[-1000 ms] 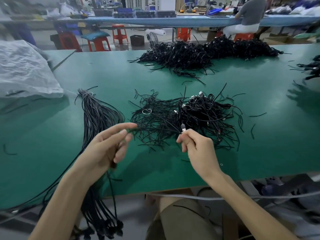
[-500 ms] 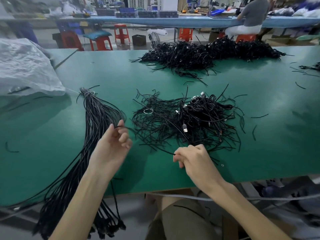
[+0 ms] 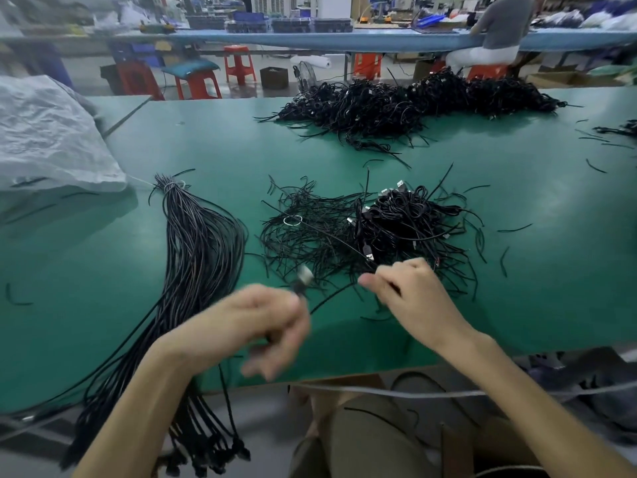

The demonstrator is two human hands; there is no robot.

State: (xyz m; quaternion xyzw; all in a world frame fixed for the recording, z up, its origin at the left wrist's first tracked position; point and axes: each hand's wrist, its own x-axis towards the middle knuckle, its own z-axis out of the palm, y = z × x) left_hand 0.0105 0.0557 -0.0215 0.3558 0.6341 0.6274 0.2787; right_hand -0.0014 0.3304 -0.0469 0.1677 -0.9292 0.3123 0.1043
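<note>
Sorting cables one at a time, by the look of it. A thin black cable (image 3: pixel 331 298) spans the short gap between the two hands, just above the green bench (image 3: pixel 534 277). The left hand (image 3: pixel 262 326) is motion-blurred; its fingers curl round the cable just below the silver metal plug (image 3: pixel 304 276), which sticks up past the knuckles. The right hand (image 3: pixel 410 294) sits at the near edge of the loose tangled heap of black cables (image 3: pixel 396 232). Its thumb and fingers pinch together on what looks like the same cable farther along, though the pinch point is partly hidden. To the left lies a straightened bundle of long black cables (image 3: pixel 200 257), tied at its far end, with its near end hanging over the bench edge. I read this as the finished share. Progress looks roughly midway on this heap: the bundle is thick, yet plenty remains tangled. A larger pile of black cables (image 3: pixel 413 101) lies well apart at the far side, untouched. A crumpled clear plastic bag (image 3: pixel 51 132) sits far left. Left to do: free this cable, lay it with the bundle, then take the next.
</note>
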